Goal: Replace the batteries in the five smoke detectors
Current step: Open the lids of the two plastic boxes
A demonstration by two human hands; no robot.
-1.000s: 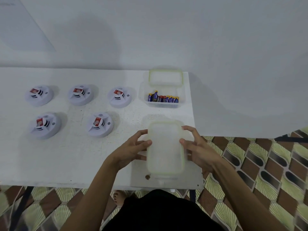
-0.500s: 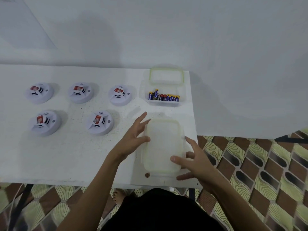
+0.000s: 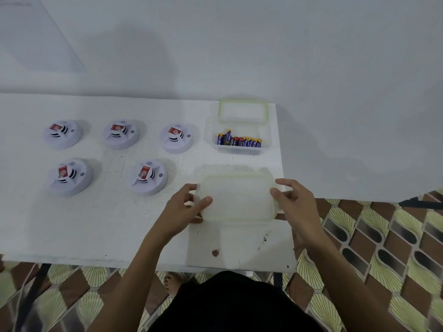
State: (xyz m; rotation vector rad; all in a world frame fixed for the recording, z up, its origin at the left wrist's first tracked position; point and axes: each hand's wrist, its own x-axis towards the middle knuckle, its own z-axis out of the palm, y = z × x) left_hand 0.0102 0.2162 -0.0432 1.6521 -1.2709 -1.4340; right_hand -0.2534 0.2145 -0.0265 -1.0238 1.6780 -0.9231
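Head view: my left hand point(image 3: 184, 208) and right hand point(image 3: 296, 203) clamp the translucent box point(image 3: 237, 200) by its left and right ends. Thumbs lie on top, fingers curled.

a home room: patterned floor tiles point(image 3: 374, 248), plain wall point(image 3: 239, 44), white table point(image 3: 96, 224).

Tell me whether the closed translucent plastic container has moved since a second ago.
Yes. The closed translucent green-rimmed container has turned roughly a quarter turn; its long side now runs parallel to the open clear battery box behind it.
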